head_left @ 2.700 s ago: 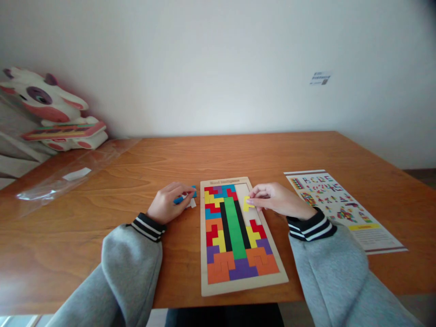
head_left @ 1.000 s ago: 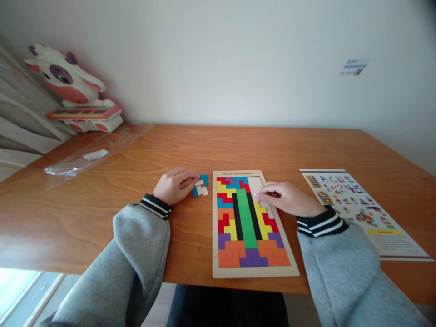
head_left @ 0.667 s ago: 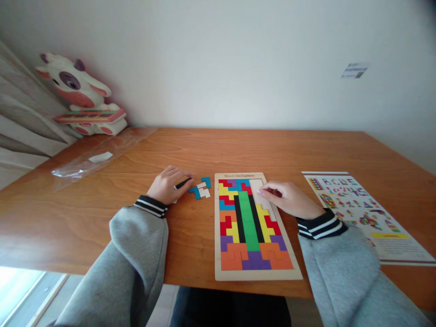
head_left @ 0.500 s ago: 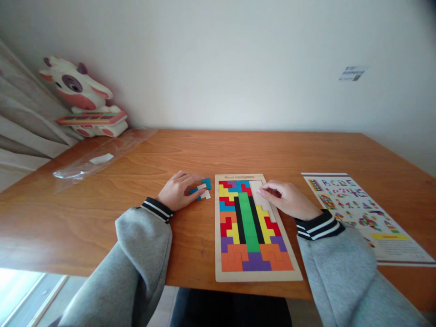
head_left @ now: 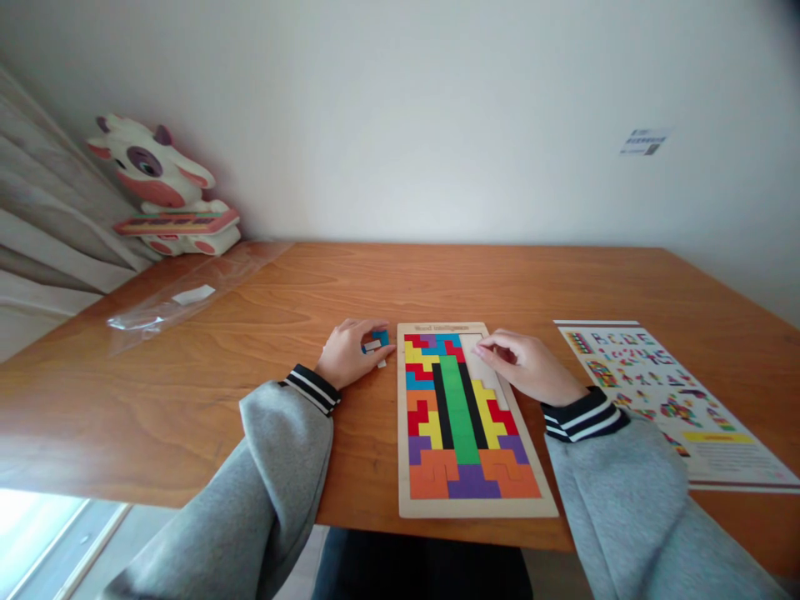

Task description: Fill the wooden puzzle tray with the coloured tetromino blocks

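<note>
A wooden puzzle board [head_left: 405, 467] lies on the table, filled with coloured block pieces around a long green strip [head_left: 461, 408] flanked by black bars. Its upper right part shows bare wood. Left of the board, my left hand [head_left: 350, 352] curves around a few loose blue and white pieces [head_left: 376, 343], thumb and fingers apart; the fingertips partly cover them. Over the bare upper right part of the board rests my right hand [head_left: 528, 364], its thumb and index fingertip pinched together. Whatever may be between those fingertips is too small to make out.
A printed pattern sheet [head_left: 718, 462] lies right of the board on the wooden table [head_left: 475, 283]. At the back left are a cow-shaped toy keyboard [head_left: 181, 221] and a clear plastic bag [head_left: 156, 312]. A wall stands behind.
My left hand has moved right, over the loose pieces and closer to the board. My right hand has stayed nearly still. The view has shifted slightly.
</note>
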Tool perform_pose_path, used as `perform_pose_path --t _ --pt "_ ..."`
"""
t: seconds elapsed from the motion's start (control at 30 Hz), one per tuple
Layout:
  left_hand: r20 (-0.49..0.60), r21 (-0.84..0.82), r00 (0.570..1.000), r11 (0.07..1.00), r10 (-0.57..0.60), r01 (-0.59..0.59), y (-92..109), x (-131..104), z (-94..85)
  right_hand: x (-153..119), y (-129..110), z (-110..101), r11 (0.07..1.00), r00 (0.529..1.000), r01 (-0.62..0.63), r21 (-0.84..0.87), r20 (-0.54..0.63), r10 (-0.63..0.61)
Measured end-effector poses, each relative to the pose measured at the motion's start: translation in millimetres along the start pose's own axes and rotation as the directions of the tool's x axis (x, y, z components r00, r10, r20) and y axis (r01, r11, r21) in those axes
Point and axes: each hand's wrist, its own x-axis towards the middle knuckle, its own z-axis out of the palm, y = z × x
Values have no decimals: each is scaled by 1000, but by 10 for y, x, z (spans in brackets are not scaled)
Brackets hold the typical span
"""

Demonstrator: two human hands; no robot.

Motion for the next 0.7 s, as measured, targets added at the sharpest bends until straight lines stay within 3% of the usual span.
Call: perform_pose_path --t 0.13,0.23,0.37,0.47,0.57,0.7 --pt "-68 -71 997 997 34 -39 45 -23 -38 1 -25 -1 1000 999 -6 21 -35 6" --pt "-149 -119 976 977 159 -177 188 -36 -54 7 -73 31 989 997 -52 138 -41 58" --pt "-206 -145 895 892 395 -427 498 -19 19 18 -183 126 920 993 -117 374 74 97" --pt "-211 -136 836 832 507 -538 713 15 140 26 -260 208 851 986 -141 506 151 73" --pt "-186 -150 812 801 553 -580 829 44 243 39 -284 244 801 984 -147 580 169 58" --pt "-139 -141 822 810 553 -569 815 54 256 47 -172 136 832 983 -173 528 145 112"
